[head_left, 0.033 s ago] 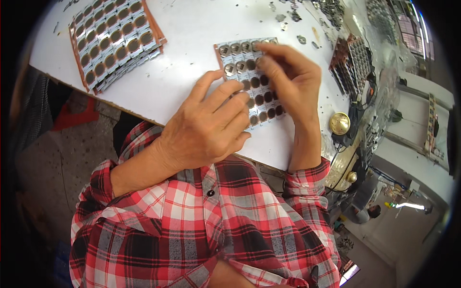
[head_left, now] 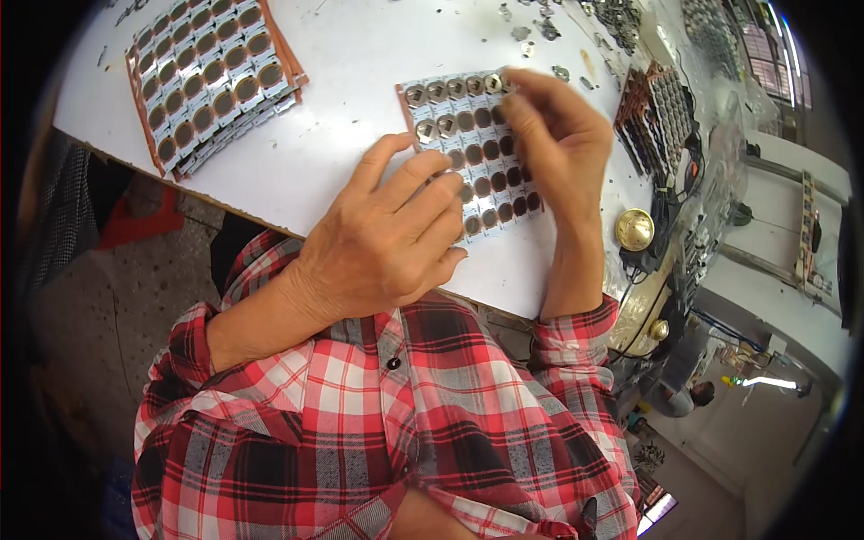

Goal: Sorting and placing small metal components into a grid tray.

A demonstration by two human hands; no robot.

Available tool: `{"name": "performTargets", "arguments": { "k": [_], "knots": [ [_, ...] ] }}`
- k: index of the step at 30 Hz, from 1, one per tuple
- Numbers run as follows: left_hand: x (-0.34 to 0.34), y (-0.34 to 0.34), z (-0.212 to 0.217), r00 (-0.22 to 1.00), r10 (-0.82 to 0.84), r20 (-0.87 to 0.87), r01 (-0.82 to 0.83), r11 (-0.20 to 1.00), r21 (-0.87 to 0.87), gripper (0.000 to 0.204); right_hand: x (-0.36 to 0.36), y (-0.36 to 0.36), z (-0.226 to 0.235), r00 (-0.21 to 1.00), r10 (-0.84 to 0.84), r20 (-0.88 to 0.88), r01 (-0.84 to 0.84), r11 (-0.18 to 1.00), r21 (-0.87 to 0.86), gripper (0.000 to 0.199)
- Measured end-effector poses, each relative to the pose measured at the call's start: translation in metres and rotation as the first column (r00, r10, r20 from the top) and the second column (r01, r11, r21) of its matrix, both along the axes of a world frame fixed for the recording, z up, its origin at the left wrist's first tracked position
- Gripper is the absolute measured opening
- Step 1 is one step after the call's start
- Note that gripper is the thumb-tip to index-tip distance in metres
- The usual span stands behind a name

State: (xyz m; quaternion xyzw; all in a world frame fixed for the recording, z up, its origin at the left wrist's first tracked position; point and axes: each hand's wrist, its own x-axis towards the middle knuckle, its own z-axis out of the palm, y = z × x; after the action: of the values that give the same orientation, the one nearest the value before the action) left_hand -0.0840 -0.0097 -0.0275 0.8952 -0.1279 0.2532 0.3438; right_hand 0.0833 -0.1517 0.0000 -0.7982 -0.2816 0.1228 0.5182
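A panel of light-blue and brown small circuit boards lies on the white table, dotted with rows of dark discs. Silvery metal pieces sit along its far row, and a couple more occupy the left end of the second row. My left hand rests over the panel's left edge, fingers spread. At the far right corner, my right hand is curled, thumb and forefinger close together beside the last metal piece of the far row. Whatever those fingertips hold is too small to make out.
A stack of similar panels stands at the left. More stacked panels lie at the right, near a round brass-coloured dome and cables. Loose metal bits are scattered at the back. Farther off at right is another person.
My right hand has shifted right along the far row to the corner, uncovering more discs and metal pieces. My left hand stays in nearly the same place.
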Motion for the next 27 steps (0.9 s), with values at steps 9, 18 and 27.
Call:
{"name": "performTargets", "arguments": {
  "k": [9, 18, 27],
  "knots": [
    [0.0, 0.001, -0.002, 0.999, 0.039, 0.021, -0.039, 0.999, 0.012, 0.042, 0.077, -0.033, -0.008, 0.91, 0.0, 0.415, 0.105, 0.967, -0.23, 0.016],
    [0.0, 0.001, -0.003, 0.999, 0.042, 0.011, -0.042, 0.999, -0.005, 0.048, 0.021, -0.013, 0.014, 0.978, 0.001, -0.208, 0.017, 0.996, 0.083, 0.024],
    [0.002, 0.0, -0.002, 0.999, 0.035, 0.001, -0.035, 0.999, 0.001, 0.045, -0.01, 0.01, 0.006, 0.931, 0.089, -0.354, -0.084, 0.996, 0.03, 0.016]
  ]
}}
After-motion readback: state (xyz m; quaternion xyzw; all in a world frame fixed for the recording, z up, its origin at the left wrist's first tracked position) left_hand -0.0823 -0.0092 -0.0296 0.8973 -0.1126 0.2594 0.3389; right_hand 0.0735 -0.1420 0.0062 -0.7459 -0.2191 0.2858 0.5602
